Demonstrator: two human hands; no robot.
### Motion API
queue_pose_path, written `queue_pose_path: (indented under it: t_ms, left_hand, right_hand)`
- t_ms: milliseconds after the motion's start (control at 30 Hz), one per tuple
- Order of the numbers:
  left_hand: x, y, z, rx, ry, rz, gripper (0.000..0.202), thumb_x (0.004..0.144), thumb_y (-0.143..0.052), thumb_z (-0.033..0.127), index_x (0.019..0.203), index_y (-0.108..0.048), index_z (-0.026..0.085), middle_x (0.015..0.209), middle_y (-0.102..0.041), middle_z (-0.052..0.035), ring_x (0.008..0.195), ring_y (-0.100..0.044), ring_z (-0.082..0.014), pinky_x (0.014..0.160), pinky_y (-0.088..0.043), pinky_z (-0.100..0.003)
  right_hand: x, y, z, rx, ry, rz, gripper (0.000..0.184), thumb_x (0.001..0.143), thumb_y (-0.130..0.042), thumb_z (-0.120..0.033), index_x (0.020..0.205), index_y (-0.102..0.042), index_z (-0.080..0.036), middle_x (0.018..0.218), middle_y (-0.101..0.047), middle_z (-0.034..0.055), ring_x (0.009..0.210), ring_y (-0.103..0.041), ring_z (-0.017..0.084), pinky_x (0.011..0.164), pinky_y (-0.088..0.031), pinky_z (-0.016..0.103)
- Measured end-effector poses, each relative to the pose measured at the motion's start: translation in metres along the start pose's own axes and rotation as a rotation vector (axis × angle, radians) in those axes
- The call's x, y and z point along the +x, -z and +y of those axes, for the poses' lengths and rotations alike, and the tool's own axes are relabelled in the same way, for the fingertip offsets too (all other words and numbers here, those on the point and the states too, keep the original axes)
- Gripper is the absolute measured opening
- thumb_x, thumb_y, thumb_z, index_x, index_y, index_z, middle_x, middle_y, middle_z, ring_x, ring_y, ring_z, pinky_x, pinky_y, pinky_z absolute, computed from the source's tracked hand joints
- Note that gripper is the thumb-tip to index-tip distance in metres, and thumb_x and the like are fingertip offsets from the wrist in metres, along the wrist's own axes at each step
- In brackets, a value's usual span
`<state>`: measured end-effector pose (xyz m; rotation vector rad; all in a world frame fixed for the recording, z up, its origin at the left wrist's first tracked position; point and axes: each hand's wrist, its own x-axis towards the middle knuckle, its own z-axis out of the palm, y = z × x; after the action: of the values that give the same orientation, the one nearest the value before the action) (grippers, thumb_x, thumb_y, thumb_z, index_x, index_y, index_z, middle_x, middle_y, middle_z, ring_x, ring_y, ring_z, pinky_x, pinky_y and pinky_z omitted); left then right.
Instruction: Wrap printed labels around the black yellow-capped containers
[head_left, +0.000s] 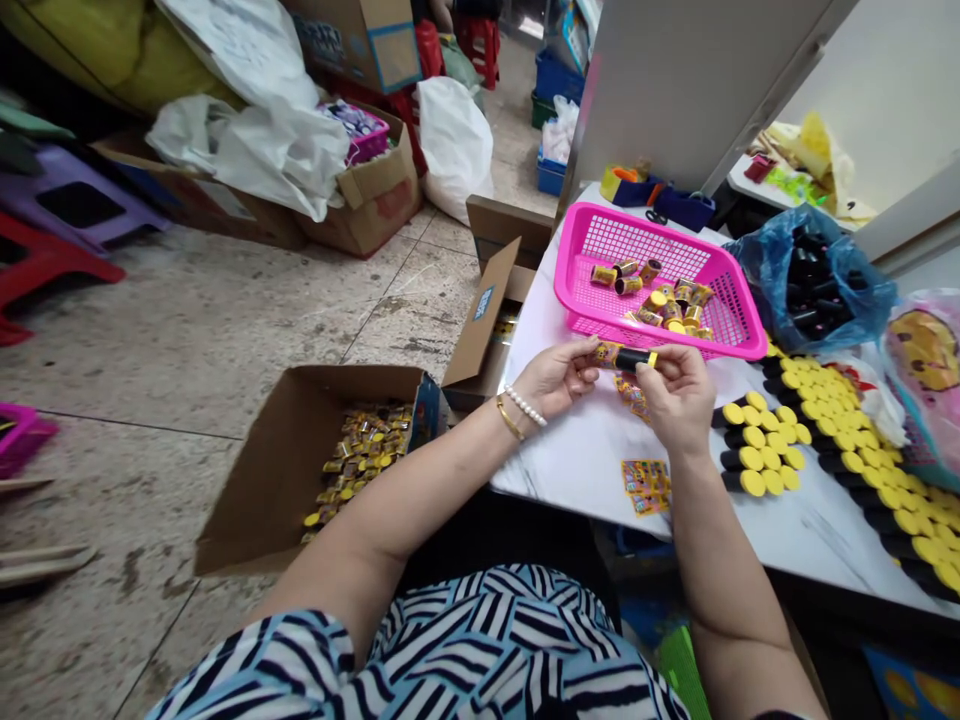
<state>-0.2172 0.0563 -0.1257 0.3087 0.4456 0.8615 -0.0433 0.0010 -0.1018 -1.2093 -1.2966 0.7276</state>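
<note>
Both my hands hold one small black tube with a yellow cap (628, 357) over the white table (570, 460). My left hand (551, 378) pinches its label-wrapped end, and my right hand (679, 395) grips the capped end. Printed sticker labels (646, 487) lie on the table below my hands. A pink basket (592, 262) just beyond holds several labelled tubes. Rows of unlabelled black tubes with yellow caps (765, 450) lie to the right of my right hand.
On the floor to the left stands an open cardboard box (247, 500) with several labelled tubes, and a smaller open box (487, 320) stands by the table edge. A blue bag of black tubes (814, 275) lies behind the rows. Plastic stools, bags and cartons crowd the far floor.
</note>
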Motion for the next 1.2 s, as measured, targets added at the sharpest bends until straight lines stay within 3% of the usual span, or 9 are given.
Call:
queue_pose_path:
  t_ms: [233, 333, 500, 667, 767, 933, 1100, 1200]
  left_hand:
    - [-0.001, -0.002, 0.0, 0.015, 0.053, -0.009, 0.007, 0.087, -0.074, 0.013, 0.086, -0.068, 0.01, 0.08, -0.072, -0.0059, 0.043, -0.04, -0.0013, 0.036, -0.024, -0.013]
    - [0.0, -0.002, -0.001, 0.048, 0.024, -0.007, 0.008, 0.088, -0.072, 0.015, 0.084, -0.067, 0.01, 0.079, -0.071, -0.0059, 0.042, -0.039, -0.0014, 0.036, -0.023, -0.014]
    - [-0.006, -0.006, -0.003, 0.194, -0.125, 0.039, 0.015, 0.084, -0.079, 0.021, 0.088, -0.073, 0.008, 0.082, -0.072, -0.0084, 0.051, -0.051, -0.0041, 0.039, -0.024, -0.015]
    - [-0.01, -0.007, -0.004, 0.25, -0.331, 0.13, 0.024, 0.078, -0.086, 0.026, 0.093, -0.077, 0.011, 0.092, -0.074, -0.007, 0.058, -0.054, -0.0035, 0.045, -0.031, -0.015]
    - [-0.012, -0.01, -0.004, 0.242, -0.369, 0.108, 0.032, 0.074, -0.09, 0.028, 0.1, -0.077, 0.014, 0.1, -0.074, -0.006, 0.069, -0.062, -0.006, 0.055, -0.042, -0.016]
    - [-0.018, -0.014, -0.004, 0.41, -0.322, -0.113, 0.043, 0.074, -0.092, 0.031, 0.112, -0.078, 0.018, 0.109, -0.074, -0.0083, 0.086, -0.07, -0.0152, 0.073, -0.055, -0.026]
    - [-0.017, -0.008, -0.005, 0.527, -0.393, -0.123, 0.036, 0.076, -0.091, 0.031, 0.107, -0.08, 0.017, 0.097, -0.075, -0.0063, 0.075, -0.067, -0.0124, 0.074, -0.055, -0.026]
    - [-0.019, -0.01, -0.004, 0.555, -0.384, -0.168, 0.037, 0.073, -0.093, 0.028, 0.105, -0.08, 0.017, 0.103, -0.076, -0.0085, 0.086, -0.072, -0.0167, 0.081, -0.057, -0.029]
  right_hand:
    - [0.003, 0.007, -0.002, -0.006, -0.109, -0.047, 0.028, 0.085, -0.076, -0.038, 0.103, -0.056, -0.028, 0.081, -0.07, -0.0032, 0.069, -0.071, 0.016, 0.068, -0.066, 0.032]
    - [0.001, 0.004, 0.0, -0.009, -0.091, -0.026, 0.027, 0.085, -0.075, -0.039, 0.102, -0.056, -0.028, 0.08, -0.066, -0.0043, 0.067, -0.069, 0.015, 0.067, -0.065, 0.031]
    - [-0.003, -0.001, 0.0, -0.027, 0.016, 0.037, 0.031, 0.082, -0.079, -0.038, 0.101, -0.057, -0.027, 0.09, -0.066, -0.0015, 0.073, -0.068, 0.014, 0.072, -0.063, 0.031]
    - [0.004, 0.008, -0.001, 0.0, 0.118, 0.156, 0.033, 0.08, -0.082, -0.037, 0.101, -0.06, -0.026, 0.095, -0.068, 0.0003, 0.084, -0.07, 0.016, 0.082, -0.062, 0.032]
    - [0.005, 0.011, 0.0, 0.019, 0.087, 0.078, 0.032, 0.081, -0.082, -0.039, 0.103, -0.061, -0.027, 0.097, -0.07, 0.001, 0.087, -0.072, 0.018, 0.086, -0.063, 0.035]
    - [-0.001, 0.009, -0.004, 0.027, 0.076, -0.099, 0.034, 0.082, -0.083, -0.037, 0.11, -0.066, -0.029, 0.105, -0.075, 0.0036, 0.097, -0.076, 0.022, 0.094, -0.063, 0.04]
    - [0.0, 0.015, -0.009, -0.169, 0.266, -0.164, 0.035, 0.084, -0.083, -0.032, 0.117, -0.073, -0.032, 0.117, -0.072, 0.006, 0.108, -0.071, 0.025, 0.095, -0.063, 0.045]
    - [0.003, 0.02, -0.012, -0.352, 0.381, -0.229, 0.033, 0.085, -0.081, -0.029, 0.117, -0.076, -0.033, 0.115, -0.072, 0.0058, 0.107, -0.07, 0.025, 0.099, -0.061, 0.047]
